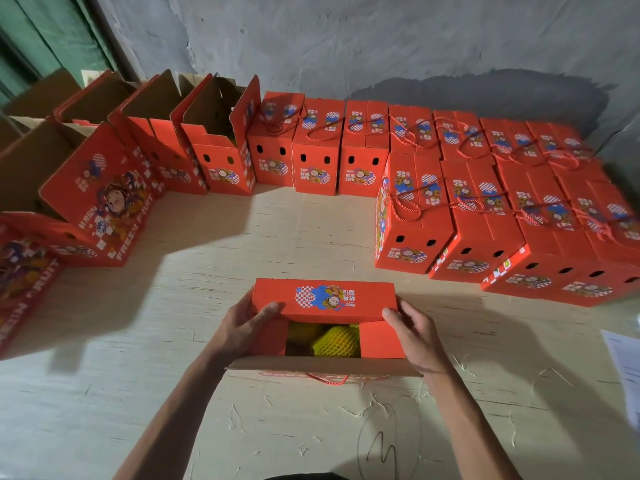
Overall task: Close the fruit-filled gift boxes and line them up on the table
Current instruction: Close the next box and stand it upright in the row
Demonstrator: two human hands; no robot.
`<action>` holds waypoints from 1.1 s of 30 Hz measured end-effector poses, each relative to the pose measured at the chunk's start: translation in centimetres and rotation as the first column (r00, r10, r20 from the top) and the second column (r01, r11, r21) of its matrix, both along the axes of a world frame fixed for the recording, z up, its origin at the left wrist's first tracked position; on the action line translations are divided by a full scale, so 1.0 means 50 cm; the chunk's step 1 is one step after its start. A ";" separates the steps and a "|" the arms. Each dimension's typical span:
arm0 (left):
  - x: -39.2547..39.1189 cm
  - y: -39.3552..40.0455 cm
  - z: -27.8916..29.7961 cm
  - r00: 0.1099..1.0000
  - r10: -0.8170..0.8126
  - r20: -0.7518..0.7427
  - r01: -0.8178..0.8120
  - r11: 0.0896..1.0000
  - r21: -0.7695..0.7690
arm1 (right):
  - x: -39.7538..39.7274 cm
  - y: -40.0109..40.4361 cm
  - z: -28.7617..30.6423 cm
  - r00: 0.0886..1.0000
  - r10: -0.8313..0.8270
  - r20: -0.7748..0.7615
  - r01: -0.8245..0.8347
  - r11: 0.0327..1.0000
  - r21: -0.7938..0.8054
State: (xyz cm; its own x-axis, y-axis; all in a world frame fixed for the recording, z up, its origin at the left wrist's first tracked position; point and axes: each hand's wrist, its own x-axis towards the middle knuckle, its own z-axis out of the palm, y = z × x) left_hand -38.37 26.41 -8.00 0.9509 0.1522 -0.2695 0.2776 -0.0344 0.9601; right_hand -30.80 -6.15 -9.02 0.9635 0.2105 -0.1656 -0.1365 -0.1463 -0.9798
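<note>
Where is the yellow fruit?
In the head view, the yellow fruit sits inside the half-open red box at the table's near middle, between the left hand and right hand.

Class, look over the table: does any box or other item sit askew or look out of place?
Yes. The front row of closed boxes at right fans out at an angle instead of lining up squarely with the back row, and a pen scribble marks the table.
</note>
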 end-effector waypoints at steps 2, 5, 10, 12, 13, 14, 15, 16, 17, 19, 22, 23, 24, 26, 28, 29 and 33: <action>-0.003 0.001 -0.003 1.000 0.008 0.018 -0.009 0.999 0.043 | -0.005 0.003 0.001 1.000 -0.009 -0.003 0.009 1.000 -0.001; -0.001 0.004 0.000 1.000 0.006 0.021 -0.008 0.996 0.090 | -0.012 0.002 -0.004 0.999 -0.048 -0.010 0.048 0.999 -0.014; 0.002 0.010 0.006 0.999 0.031 -0.022 -0.027 0.990 0.139 | -0.006 -0.006 0.003 0.999 -0.051 0.010 0.052 0.988 -0.142; 0.003 0.018 0.012 0.999 0.039 -0.029 -0.030 0.965 0.261 | -0.002 -0.016 0.001 0.998 -0.052 0.027 0.056 0.988 -0.142; 0.004 0.024 0.018 1.000 0.014 -0.009 -0.010 0.930 0.368 | 0.002 -0.020 0.004 0.998 -0.044 0.038 0.050 0.986 -0.158; 0.004 0.028 0.024 0.999 -0.030 0.029 0.013 0.886 0.464 | 0.004 -0.023 0.012 0.998 -0.030 0.046 0.039 0.982 -0.185; 0.004 0.030 0.030 0.995 -0.079 0.069 0.032 0.856 0.516 | 0.005 -0.026 0.019 0.998 -0.014 0.058 0.026 0.978 -0.208; 0.003 0.030 0.037 0.989 -0.116 0.096 0.048 0.847 0.530 | 0.007 -0.026 0.026 0.997 -0.004 0.072 0.020 0.977 -0.210; 0.002 0.027 0.045 0.985 -0.133 0.108 0.057 0.849 0.525 | 0.010 -0.026 0.032 0.996 0.001 0.086 0.017 0.977 -0.214; -0.002 0.024 0.054 0.985 -0.131 0.114 0.052 0.849 0.526 | 0.015 -0.025 0.039 0.994 -0.001 0.106 0.026 0.971 -0.238; -0.004 0.025 0.058 0.986 -0.109 0.128 0.023 0.839 0.543 | 0.017 -0.025 0.052 0.992 -0.005 0.122 0.036 0.967 -0.251; -0.004 0.027 0.058 0.986 -0.108 0.127 0.024 0.844 0.536 | 0.017 -0.024 0.055 0.993 -0.005 0.121 0.036 0.967 -0.252; -0.003 0.028 0.057 0.986 -0.108 0.124 0.026 0.848 0.529 | 0.017 -0.023 0.057 0.993 -0.004 0.119 0.035 0.967 -0.251; -0.003 0.030 0.053 0.987 -0.112 0.119 0.033 0.849 0.528 | 0.013 -0.020 0.055 0.993 -0.001 0.120 0.032 0.967 -0.255; -0.004 0.032 0.048 0.984 -0.138 0.110 0.054 0.829 0.556 | 0.010 -0.017 0.050 0.993 0.004 0.115 0.027 0.965 -0.261; -0.003 0.032 0.046 0.981 -0.162 0.105 0.070 0.808 0.585 | 0.009 -0.016 0.049 0.994 0.009 0.108 0.021 0.962 -0.271; 0.016 0.020 0.038 0.939 -0.316 0.135 0.116 0.662 0.740 | 0.010 -0.008 0.043 0.992 0.097 0.076 -0.067 0.943 -0.325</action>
